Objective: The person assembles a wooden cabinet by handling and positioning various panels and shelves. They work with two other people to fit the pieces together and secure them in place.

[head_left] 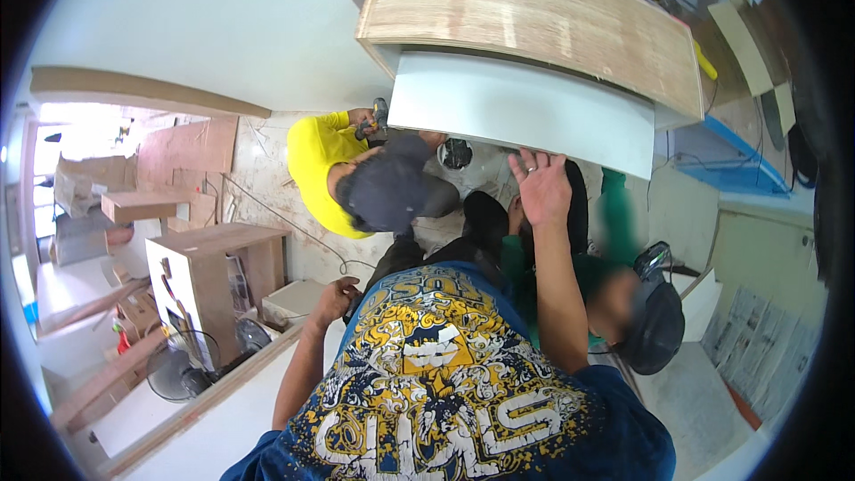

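A white panel juts out beneath a wooden cabinet box in front of me. Against the panel's near edge rests my right hand, palm up, fingers stretched out and a ring on one of them. Down by my left hip is my left hand, its fingers curled beside something dark that I cannot make out. On the left, a person in a yellow shirt and dark cap crouches with a cordless drill in one hand. A second person in a green sleeve and dark cap is low at my right, partly under the panel.
A white-and-wood cabinet stands at left, near a fan. A cable crosses the dusty floor. Tools lie on top of the box's far side. Blue shelving and open cardboard are at right.
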